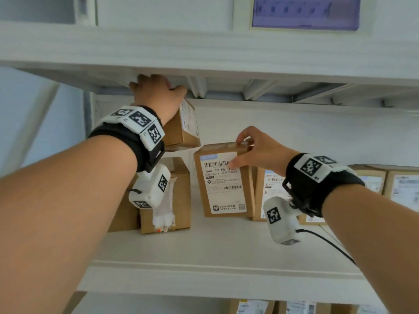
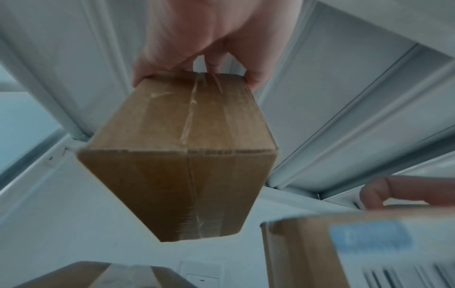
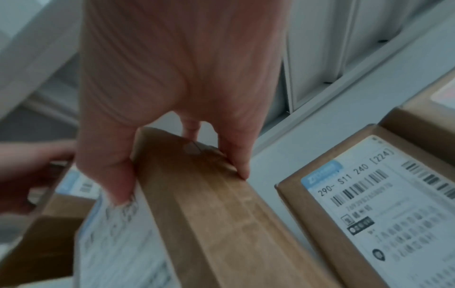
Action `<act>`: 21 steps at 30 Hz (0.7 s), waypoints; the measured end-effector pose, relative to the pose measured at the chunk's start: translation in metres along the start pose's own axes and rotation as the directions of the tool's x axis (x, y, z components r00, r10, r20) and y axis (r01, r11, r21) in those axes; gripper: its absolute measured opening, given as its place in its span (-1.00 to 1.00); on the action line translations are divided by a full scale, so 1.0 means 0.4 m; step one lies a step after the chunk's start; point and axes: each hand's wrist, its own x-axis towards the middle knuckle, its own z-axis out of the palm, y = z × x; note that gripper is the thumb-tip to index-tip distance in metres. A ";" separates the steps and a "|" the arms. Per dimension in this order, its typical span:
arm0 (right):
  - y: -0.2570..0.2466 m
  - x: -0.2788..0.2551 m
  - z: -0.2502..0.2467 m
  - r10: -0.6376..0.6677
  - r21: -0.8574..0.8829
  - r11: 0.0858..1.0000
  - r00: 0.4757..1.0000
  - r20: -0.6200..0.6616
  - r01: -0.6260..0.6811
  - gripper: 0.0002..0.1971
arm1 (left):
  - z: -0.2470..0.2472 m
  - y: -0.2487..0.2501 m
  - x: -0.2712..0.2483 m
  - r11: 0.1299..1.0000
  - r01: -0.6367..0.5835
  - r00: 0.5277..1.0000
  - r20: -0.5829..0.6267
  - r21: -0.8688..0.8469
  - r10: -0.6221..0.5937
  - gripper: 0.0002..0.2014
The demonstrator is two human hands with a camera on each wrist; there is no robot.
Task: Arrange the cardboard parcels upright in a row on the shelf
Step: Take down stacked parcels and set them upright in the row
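My left hand [image 1: 158, 91] grips the top end of a plain brown parcel [image 1: 183, 125] and holds it in the air, tilted, close under the upper shelf; from the left wrist its taped face [image 2: 182, 152] fills the view below my fingers [image 2: 251, 78]. My right hand [image 1: 251, 150] pinches the top of an upright labelled parcel [image 1: 223, 180] standing on the white shelf [image 1: 215, 243], thumb on the label, fingers over the back edge. The right wrist view shows this parcel's top [image 3: 209, 194] between thumb [image 3: 115, 185] and fingertips [image 3: 241, 167].
Two brown parcels [image 1: 167, 196] stand at the left under the lifted one. More labelled parcels [image 1: 269, 191] stand in a row to the right [image 1: 403, 189], one seen close [image 3: 369, 210]. A black cable [image 1: 328, 243] trails from my right wrist. Further parcels sit on the shelf below [image 1: 254, 307].
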 end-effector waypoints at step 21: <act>-0.003 0.072 0.116 -0.037 -0.639 0.751 0.977 0.211 0.166 -0.40 | 0.095 -0.089 0.014 0.986 0.018 0.999 0.039 -0.168 -0.011 -0.53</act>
